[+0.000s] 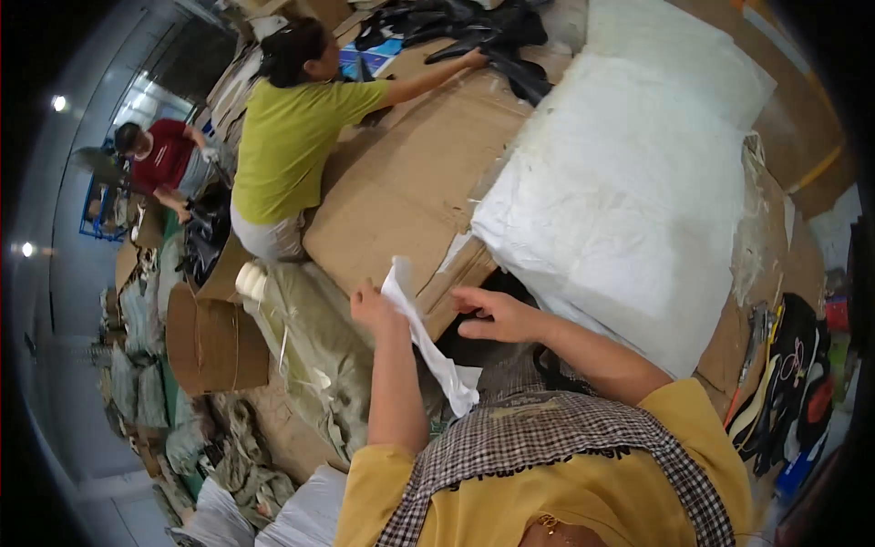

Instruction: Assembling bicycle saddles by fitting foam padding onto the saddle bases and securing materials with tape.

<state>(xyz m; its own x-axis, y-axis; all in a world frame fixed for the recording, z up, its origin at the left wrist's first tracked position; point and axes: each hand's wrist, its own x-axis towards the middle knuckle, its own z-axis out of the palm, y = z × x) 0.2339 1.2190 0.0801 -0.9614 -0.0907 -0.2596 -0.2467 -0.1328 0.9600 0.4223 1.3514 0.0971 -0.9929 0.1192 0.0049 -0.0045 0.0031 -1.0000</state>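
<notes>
My left hand (376, 308) is closed at the upper part of a crumpled white strip (421, 342), thin like cloth or film. The strip hangs slantwise down toward my checked apron (547, 433). To its right, my right hand (499, 316) is raised with fingers apart and slightly curled, and nothing shows in it. Both hands are near the close corner of a cardboard-covered table (410, 173). Beyond my right hand, a large white sheet (629, 201) drapes over the work surface.
Across the cardboard, a person in a yellow-green shirt (290, 150) reaches to black glossy pieces (497, 41). Farther left is another person in dark red (166, 155). A round cardboard drum (214, 342) and stuffed sacks (314, 351) stand at left. Tools and dark items (788, 383) lie at right.
</notes>
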